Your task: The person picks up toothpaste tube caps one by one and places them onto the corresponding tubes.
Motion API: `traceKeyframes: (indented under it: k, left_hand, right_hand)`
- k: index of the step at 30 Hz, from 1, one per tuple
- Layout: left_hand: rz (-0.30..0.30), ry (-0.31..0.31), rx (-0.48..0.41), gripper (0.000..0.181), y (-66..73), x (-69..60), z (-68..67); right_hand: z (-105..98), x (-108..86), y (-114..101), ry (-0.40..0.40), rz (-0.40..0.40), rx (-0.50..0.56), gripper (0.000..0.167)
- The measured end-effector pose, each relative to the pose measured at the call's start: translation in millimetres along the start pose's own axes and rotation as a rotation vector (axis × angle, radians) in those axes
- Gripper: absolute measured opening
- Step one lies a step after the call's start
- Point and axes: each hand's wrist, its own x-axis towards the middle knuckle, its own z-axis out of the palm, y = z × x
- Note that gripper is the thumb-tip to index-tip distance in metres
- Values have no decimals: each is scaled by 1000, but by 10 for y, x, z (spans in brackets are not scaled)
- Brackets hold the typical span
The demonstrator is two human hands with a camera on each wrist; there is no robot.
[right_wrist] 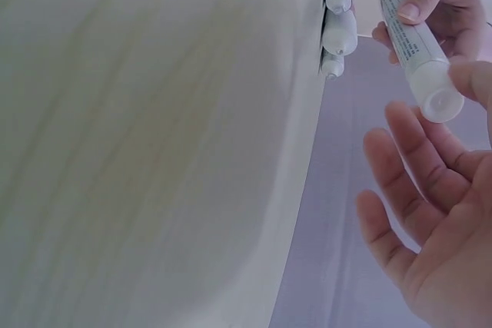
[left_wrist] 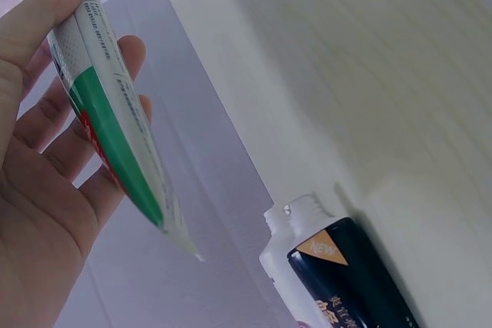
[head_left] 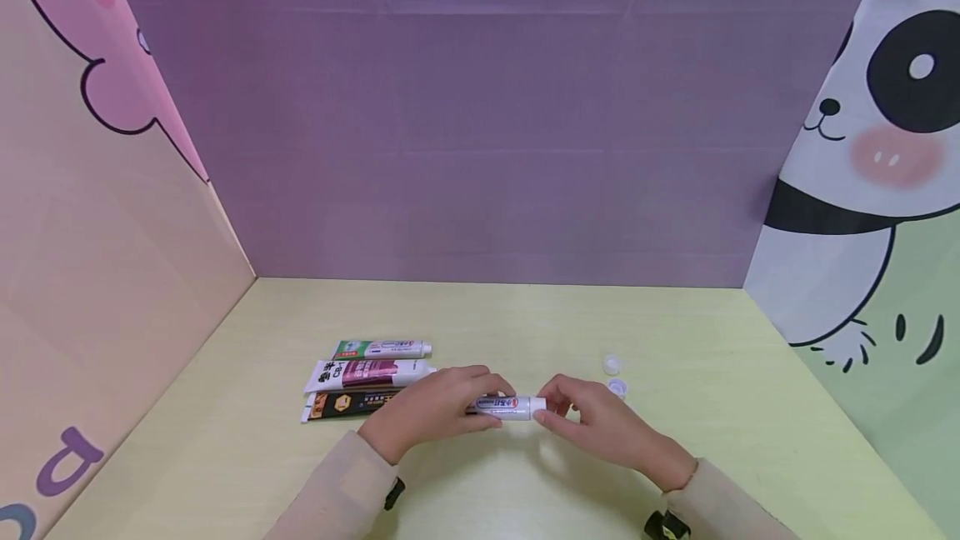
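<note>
A white toothpaste tube [head_left: 513, 408] with a green and red end lies level above the table, its cap to the right. My left hand [head_left: 442, 407] grips its body between thumb and fingers. At the tube's white cap [right_wrist: 441, 102], my right hand [head_left: 603, 423] pinches with thumb and index finger, the other fingers spread loosely. Left of the hands lie a black toothpaste tube [head_left: 352, 403], a white and maroon tube [head_left: 371, 373] and a white and green tube [head_left: 382, 349], side by side. The black tube's threaded neck [left_wrist: 307, 211] is bare in the left wrist view.
Two loose white caps, a farther cap [head_left: 612, 365] and a nearer cap [head_left: 617, 387], lie on the table just beyond my right hand. The pale wooden table [head_left: 675, 332] meets a purple back wall [head_left: 495, 148], with printed panels at both sides.
</note>
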Motion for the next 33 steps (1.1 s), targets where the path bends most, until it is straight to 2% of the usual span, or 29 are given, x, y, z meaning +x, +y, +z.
traceKeyframes:
  k: [9,17,22,25,30,33]
  left_hand:
    - [23,6,-11,32,13,5,-2]
    - [34,9,-11,32,-2,18,15]
    - [19,1,-20,32,3,19,6]
    - [14,-2,-18,32,3,22,3]
    - [16,-1,-13,32,-1,23,1]
    - [10,-3,-17,32,-1,23,-1]
  right_hand:
    - [-6,13,-16,-43,50,1,34]
    - [1,18,-18,-53,86,19,40]
    - [-16,15,-31,-53,130,-2,44]
    - [-28,9,-25,-40,133,-30,39]
    - [-30,-4,0,-10,101,-6,17]
    - [-23,-12,-2,1,73,46,27]
